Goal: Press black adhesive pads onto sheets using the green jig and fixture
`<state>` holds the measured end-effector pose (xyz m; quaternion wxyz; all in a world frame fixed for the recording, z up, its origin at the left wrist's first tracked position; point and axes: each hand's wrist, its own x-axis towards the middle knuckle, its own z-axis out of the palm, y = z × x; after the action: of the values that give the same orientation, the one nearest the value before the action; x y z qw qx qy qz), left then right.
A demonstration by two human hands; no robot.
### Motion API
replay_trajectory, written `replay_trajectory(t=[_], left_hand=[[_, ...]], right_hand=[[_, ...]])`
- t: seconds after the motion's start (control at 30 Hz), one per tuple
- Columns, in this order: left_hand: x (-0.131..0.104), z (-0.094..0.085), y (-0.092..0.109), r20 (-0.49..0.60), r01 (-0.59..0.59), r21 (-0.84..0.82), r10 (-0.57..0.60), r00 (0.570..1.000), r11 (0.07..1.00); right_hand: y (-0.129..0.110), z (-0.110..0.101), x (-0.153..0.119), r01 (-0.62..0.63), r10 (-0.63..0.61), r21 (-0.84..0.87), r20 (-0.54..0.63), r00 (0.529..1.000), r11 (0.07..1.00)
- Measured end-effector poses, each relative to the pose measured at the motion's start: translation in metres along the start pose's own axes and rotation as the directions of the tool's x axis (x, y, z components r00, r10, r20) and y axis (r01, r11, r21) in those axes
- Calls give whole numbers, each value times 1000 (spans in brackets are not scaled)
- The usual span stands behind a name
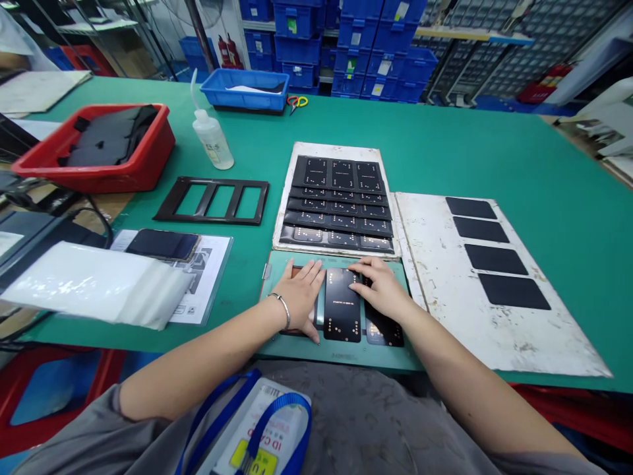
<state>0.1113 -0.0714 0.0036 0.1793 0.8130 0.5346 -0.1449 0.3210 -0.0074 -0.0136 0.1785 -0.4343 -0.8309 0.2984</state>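
Note:
A green fixture board (341, 356) lies at the table's front edge below my hands. My left hand (298, 300) is spread flat over its left slot and hides most of what lies there. In the middle sits a black panel (342, 307) with small gold dots and a line of print. My right hand (378, 287) has thumb and forefinger at that panel's upper right corner, the other fingers curled. Partly under this hand, a second black panel (386, 328) fills the right slot. Just behind, overlapping black sheets with framed panels (341, 204) lie on a worn white board (336, 150).
Right, several plain black plates (496, 258) lie on another white board (445, 330). Left are a black three-window frame (212, 220), a phone (163, 244), white plastic bags (99, 284) and a red bin (148, 155). Farther back stand a squeeze bottle (213, 140), blue tray (242, 99) and scissors (297, 103).

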Motion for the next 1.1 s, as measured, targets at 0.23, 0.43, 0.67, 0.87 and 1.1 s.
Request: replay_trajectory(t=[0.23, 0.43, 0.67, 0.87, 1.1], left_hand=[[0, 6, -4, -26, -32, -16, 31, 999, 999], [2, 0, -1, 10, -18, 19, 18, 1000, 1000], [-1, -11, 7, 9, 19, 74, -20, 1000, 997], [-1, -14, 5, 3, 31, 76, -32, 999, 997], [0, -17, 8, 2, 48, 99, -49, 999, 994]], right_hand=[[-12, 12, -32, 140, -47, -397, 236, 971, 907], [-21, 29, -60, 142, -35, -487, 222, 974, 862], [-20, -5, -47, 188, -92, -294, 314, 945, 937], [72, -97, -50, -567, 442, -393, -367, 819, 724], [157, -143, -95, -820, 764, -490, -393, 512, 297]])
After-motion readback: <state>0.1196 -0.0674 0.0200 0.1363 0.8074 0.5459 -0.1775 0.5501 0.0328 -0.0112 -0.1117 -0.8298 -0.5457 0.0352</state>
